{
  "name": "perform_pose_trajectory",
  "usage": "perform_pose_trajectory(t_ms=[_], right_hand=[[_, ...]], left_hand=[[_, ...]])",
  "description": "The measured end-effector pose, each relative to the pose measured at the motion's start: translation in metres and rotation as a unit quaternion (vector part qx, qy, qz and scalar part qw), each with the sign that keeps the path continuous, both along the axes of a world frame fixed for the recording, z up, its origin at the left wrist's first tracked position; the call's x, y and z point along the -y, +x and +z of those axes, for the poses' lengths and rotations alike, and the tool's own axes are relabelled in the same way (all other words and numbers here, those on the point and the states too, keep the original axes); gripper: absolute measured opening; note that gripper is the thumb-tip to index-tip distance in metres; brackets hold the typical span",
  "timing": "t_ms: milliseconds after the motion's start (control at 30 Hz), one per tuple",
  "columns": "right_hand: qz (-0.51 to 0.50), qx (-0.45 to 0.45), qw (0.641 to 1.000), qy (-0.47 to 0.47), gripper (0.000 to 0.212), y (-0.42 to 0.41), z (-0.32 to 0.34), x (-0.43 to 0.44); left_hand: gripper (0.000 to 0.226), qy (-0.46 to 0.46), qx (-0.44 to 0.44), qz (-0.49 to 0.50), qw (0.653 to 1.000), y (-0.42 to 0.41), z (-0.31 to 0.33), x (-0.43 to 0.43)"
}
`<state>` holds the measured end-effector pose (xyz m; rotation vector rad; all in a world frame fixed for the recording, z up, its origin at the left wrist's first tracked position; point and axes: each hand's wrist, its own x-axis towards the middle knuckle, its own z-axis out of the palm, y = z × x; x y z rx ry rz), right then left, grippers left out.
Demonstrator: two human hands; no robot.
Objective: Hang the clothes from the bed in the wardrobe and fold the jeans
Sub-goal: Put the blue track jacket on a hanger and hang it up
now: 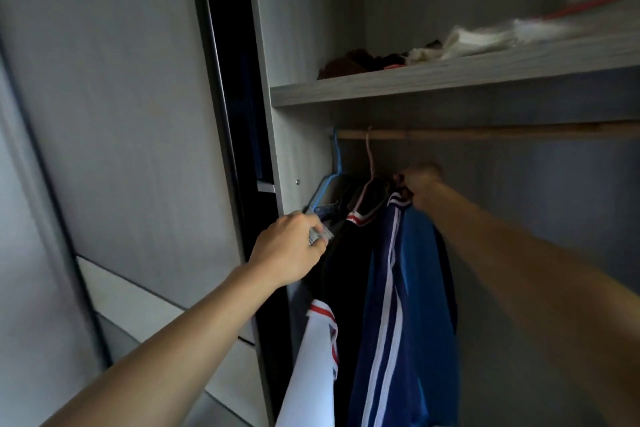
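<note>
Your right hand [420,182] is closed in a fist round the top of the blue track jacket [408,288], at its white-striped collar; whatever hanger sits inside that fist is hidden, so I cannot tell whether a hook has reached anything. The jacket drops straight down from the grip, its long axis vertical, white stripes running down its length.

Your left hand [291,248], lower and to the left of the fist, pinches a small pale label [322,235] at the edge of a dark garment [346,270] with a red-and-white collar; that garment hangs between your two hands, touching the jacket's left side.

The wooden rail [485,134] lies directly above the fist, near but apart, running level from left to right; your right hand is the nearer one, so the lift looks like its job. A pink hanger [370,156] hooks the rail just left of the fist; a blue hanger [334,180] sits farther left against the side panel; bare rail stretches to the right.

Below your left hand a white garment [311,374] with red trim hangs; above the rail a shelf [450,78] carries bundled cloth.
</note>
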<state>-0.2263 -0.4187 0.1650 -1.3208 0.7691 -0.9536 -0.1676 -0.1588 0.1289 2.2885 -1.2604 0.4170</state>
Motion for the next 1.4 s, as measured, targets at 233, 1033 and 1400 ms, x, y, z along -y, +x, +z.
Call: perform_pose_trajectory(t_ms=[233, 1033, 1400], right_hand=[[0.002, -0.022, 0.997, -0.072, 0.022, -0.009, -0.015, 0.001], [-0.443, -0.624, 0.568, -0.303, 0.044, -0.384, -0.029, 0.010], [-0.452, -0.597, 0.571, -0.337, 0.027, -0.404, -0.025, 0.036]], left_hand=[[0.018, -0.007, 0.029, -0.056, 0.998, 0.010, 0.000, 0.014], [0.019, 0.028, 0.038, -0.400, 0.915, -0.181, -0.040, 0.193], [0.014, 0.036, -0.039, -0.396, 0.917, -0.163, -0.039, 0.243]])
